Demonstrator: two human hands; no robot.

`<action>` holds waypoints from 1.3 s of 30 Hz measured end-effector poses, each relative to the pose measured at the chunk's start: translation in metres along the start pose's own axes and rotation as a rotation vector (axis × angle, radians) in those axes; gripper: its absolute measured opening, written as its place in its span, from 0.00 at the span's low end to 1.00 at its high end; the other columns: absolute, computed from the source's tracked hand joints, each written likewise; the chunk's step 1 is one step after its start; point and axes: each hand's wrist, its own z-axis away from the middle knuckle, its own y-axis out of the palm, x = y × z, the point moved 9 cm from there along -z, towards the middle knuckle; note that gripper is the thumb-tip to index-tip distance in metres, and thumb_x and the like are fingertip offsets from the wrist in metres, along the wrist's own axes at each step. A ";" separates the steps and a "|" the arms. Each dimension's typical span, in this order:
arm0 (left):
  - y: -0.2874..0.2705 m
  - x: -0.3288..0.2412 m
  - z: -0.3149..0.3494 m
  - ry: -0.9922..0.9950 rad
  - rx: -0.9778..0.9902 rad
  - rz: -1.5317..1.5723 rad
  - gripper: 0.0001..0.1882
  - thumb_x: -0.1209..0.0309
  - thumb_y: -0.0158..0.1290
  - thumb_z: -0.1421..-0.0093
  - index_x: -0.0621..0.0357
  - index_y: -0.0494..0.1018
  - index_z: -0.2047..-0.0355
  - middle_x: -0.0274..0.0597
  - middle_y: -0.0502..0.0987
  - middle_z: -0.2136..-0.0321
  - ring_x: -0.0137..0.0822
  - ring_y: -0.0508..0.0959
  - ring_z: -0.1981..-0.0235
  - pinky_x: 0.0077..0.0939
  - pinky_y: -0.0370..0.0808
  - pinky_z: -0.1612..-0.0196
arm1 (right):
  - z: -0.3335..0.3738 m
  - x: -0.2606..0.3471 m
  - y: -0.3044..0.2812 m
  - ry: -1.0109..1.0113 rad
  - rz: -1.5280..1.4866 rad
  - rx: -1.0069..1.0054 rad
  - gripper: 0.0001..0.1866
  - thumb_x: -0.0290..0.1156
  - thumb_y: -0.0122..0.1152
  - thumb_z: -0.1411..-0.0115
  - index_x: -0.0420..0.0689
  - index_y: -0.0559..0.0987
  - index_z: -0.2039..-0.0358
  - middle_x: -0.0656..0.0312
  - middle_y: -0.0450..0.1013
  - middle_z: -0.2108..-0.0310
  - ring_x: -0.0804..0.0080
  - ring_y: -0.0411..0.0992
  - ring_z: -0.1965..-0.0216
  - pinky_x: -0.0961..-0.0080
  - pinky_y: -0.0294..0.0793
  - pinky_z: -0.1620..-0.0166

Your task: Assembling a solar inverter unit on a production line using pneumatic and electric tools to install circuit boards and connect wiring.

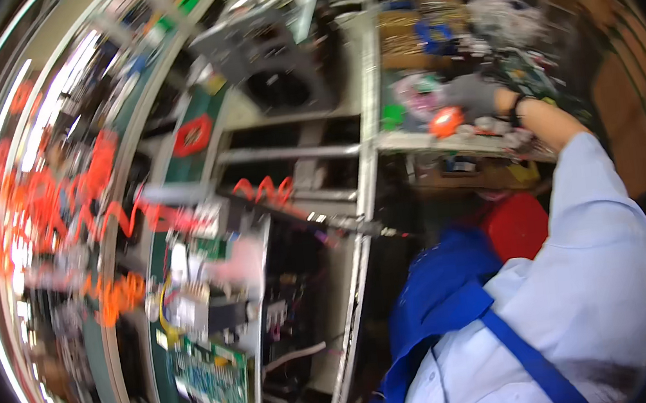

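Observation:
My right arm, in a light blue sleeve, reaches up to a cluttered shelf at the upper right. My right hand (473, 97) wears a grey glove and a dark band circles the wrist. It is smeared by motion, so I cannot make out whether the fingers are closed or hold anything. Right beside it are a round orange item (446, 122) and a pinkish, clear bundle (418, 93), perhaps in plastic. Small pale pieces (492, 125) lie below the hand along the shelf's front. My left hand does not show.
An open metal chassis with a green circuit board (211, 374) stands at the lower left. Behind it is a grey panel with a round opening (257, 63). Orange coiled hoses (117, 298) hang at the left. A red rounded object (516, 227) sits under the shelf (431, 141).

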 end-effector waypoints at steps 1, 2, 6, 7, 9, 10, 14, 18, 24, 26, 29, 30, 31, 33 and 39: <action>-0.010 0.030 0.013 -0.085 -0.014 -0.124 0.18 0.70 0.53 0.41 0.68 0.69 0.53 0.46 0.75 0.65 0.35 0.73 0.68 0.26 0.73 0.65 | 0.011 -0.023 0.009 0.008 0.104 -0.003 0.14 0.43 0.65 0.55 0.54 0.77 0.69 0.58 0.72 0.74 0.55 0.72 0.71 0.59 0.69 0.70; -0.006 0.064 0.029 -0.174 -0.073 0.278 0.18 0.71 0.57 0.46 0.66 0.70 0.56 0.49 0.75 0.65 0.41 0.73 0.69 0.33 0.72 0.60 | 0.022 -0.048 0.017 0.088 0.158 -0.016 0.14 0.43 0.66 0.56 0.53 0.77 0.69 0.59 0.70 0.74 0.55 0.71 0.69 0.60 0.68 0.67; -0.024 0.127 0.076 -0.142 -0.206 -0.287 0.15 0.75 0.46 0.41 0.85 0.71 0.69 0.52 0.81 0.68 0.30 0.77 0.72 0.22 0.74 0.66 | 0.044 -0.152 0.088 0.674 0.385 0.553 0.17 0.34 0.64 0.56 0.51 0.77 0.62 0.51 0.73 0.59 0.51 0.72 0.55 0.57 0.71 0.53; -0.033 0.130 0.091 -0.125 -0.352 -0.231 0.16 0.74 0.46 0.41 0.82 0.73 0.72 0.57 0.79 0.72 0.32 0.78 0.76 0.24 0.73 0.70 | 0.032 -0.160 0.100 0.695 0.322 0.609 0.19 0.34 0.64 0.55 0.50 0.76 0.60 0.51 0.73 0.58 0.51 0.72 0.54 0.58 0.71 0.52; -0.047 0.144 0.132 -0.237 -0.543 -0.070 0.19 0.69 0.47 0.40 0.79 0.74 0.75 0.64 0.78 0.72 0.42 0.81 0.74 0.29 0.74 0.71 | -0.008 -0.152 0.115 0.644 0.232 0.552 0.21 0.34 0.63 0.54 0.48 0.75 0.57 0.50 0.74 0.58 0.52 0.72 0.54 0.60 0.71 0.51; -0.044 0.150 0.142 -0.321 -0.246 -0.365 0.20 0.65 0.45 0.38 0.77 0.75 0.66 0.64 0.78 0.65 0.50 0.80 0.69 0.34 0.75 0.67 | -0.040 -0.131 0.118 0.531 0.189 0.404 0.21 0.34 0.62 0.53 0.47 0.75 0.56 0.50 0.74 0.59 0.53 0.73 0.54 0.61 0.72 0.52; -0.057 0.173 0.197 -0.489 -0.260 -0.317 0.22 0.58 0.46 0.36 0.68 0.74 0.56 0.62 0.77 0.64 0.56 0.78 0.64 0.39 0.73 0.63 | -0.122 0.019 0.126 0.021 -0.261 -0.033 0.17 0.27 0.58 0.47 0.40 0.76 0.55 0.50 0.75 0.59 0.54 0.74 0.57 0.67 0.72 0.52; -0.073 0.163 0.223 -0.219 -0.526 -0.365 0.17 0.60 0.49 0.36 0.65 0.75 0.64 0.55 0.78 0.66 0.50 0.78 0.67 0.34 0.76 0.66 | -0.128 0.144 0.161 0.032 -0.569 0.008 0.17 0.32 0.59 0.42 0.40 0.76 0.53 0.53 0.75 0.56 0.60 0.73 0.53 0.70 0.70 0.50; -0.068 0.229 0.262 -0.746 -0.906 0.973 0.16 0.65 0.49 0.35 0.70 0.70 0.60 0.49 0.77 0.65 0.32 0.78 0.72 0.18 0.73 0.75 | -0.085 0.225 0.211 0.088 -0.761 0.176 0.19 0.31 0.59 0.44 0.41 0.75 0.51 0.52 0.74 0.55 0.59 0.73 0.53 0.70 0.70 0.48; -0.076 0.238 0.255 -0.781 -0.937 0.993 0.17 0.64 0.50 0.35 0.71 0.69 0.61 0.50 0.77 0.68 0.32 0.77 0.76 0.17 0.72 0.78 | -0.070 0.236 0.228 0.174 -0.633 0.275 0.20 0.32 0.60 0.44 0.41 0.74 0.51 0.51 0.74 0.54 0.57 0.73 0.53 0.69 0.70 0.48; -0.092 0.249 0.208 -0.601 -0.805 0.903 0.16 0.63 0.52 0.36 0.68 0.69 0.65 0.47 0.77 0.74 0.29 0.75 0.82 0.17 0.71 0.82 | -0.069 0.261 0.226 0.107 -0.324 0.350 0.21 0.33 0.61 0.46 0.42 0.74 0.51 0.51 0.73 0.53 0.56 0.72 0.52 0.67 0.70 0.48; -0.096 0.260 0.200 -0.631 -0.787 0.917 0.16 0.63 0.52 0.36 0.68 0.69 0.65 0.47 0.77 0.74 0.29 0.75 0.82 0.17 0.71 0.82 | -0.069 0.271 0.220 0.097 -0.325 0.349 0.21 0.33 0.61 0.46 0.42 0.74 0.51 0.51 0.73 0.53 0.56 0.72 0.52 0.67 0.70 0.48; -0.108 0.265 0.181 -0.589 -0.740 0.837 0.17 0.63 0.54 0.38 0.68 0.69 0.63 0.47 0.77 0.74 0.31 0.76 0.79 0.20 0.73 0.78 | -0.073 0.279 0.212 0.088 -0.284 0.325 0.22 0.33 0.62 0.46 0.43 0.74 0.50 0.52 0.72 0.51 0.56 0.71 0.51 0.66 0.69 0.47; -0.130 0.255 0.136 -0.488 -0.670 0.401 0.20 0.62 0.58 0.41 0.68 0.69 0.58 0.47 0.77 0.70 0.37 0.78 0.71 0.27 0.76 0.68 | -0.078 0.287 0.183 0.081 -0.230 0.169 0.24 0.33 0.63 0.48 0.45 0.73 0.49 0.53 0.70 0.49 0.55 0.68 0.48 0.64 0.67 0.45; -0.148 0.150 0.023 -0.131 -0.609 0.150 0.37 0.65 0.62 0.47 0.66 0.59 0.40 0.56 0.66 0.44 0.45 0.73 0.52 0.34 0.71 0.50 | -0.060 0.252 0.170 0.443 -0.061 0.167 0.36 0.45 0.61 0.51 0.51 0.63 0.42 0.50 0.67 0.52 0.48 0.65 0.50 0.53 0.65 0.48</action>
